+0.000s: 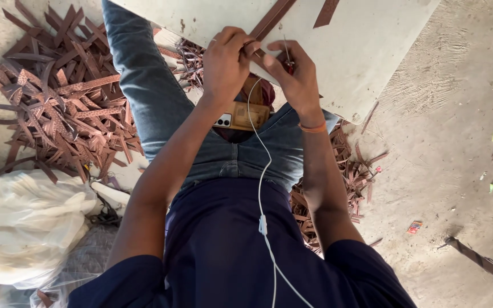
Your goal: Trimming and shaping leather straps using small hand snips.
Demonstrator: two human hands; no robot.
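My left hand (226,60) pinches the near end of a long brown strap (269,21) that lies on a pale board (366,51) resting over my knees. My right hand (295,71) grips a thin metal tool (287,56) and presses down at the same strap end, touching the left hand's fingertips. A second brown strap piece (326,11) lies further back on the board. A phone in a tan case (241,116) rests in my lap, with a white earphone cable (262,188) running up from it.
A big heap of brown strap pieces (64,102) covers the floor to my left. More strap scraps (343,171) lie under my right side. White plastic bags (24,222) sit at lower left. Bare dusty concrete floor (452,142) spreads to the right.
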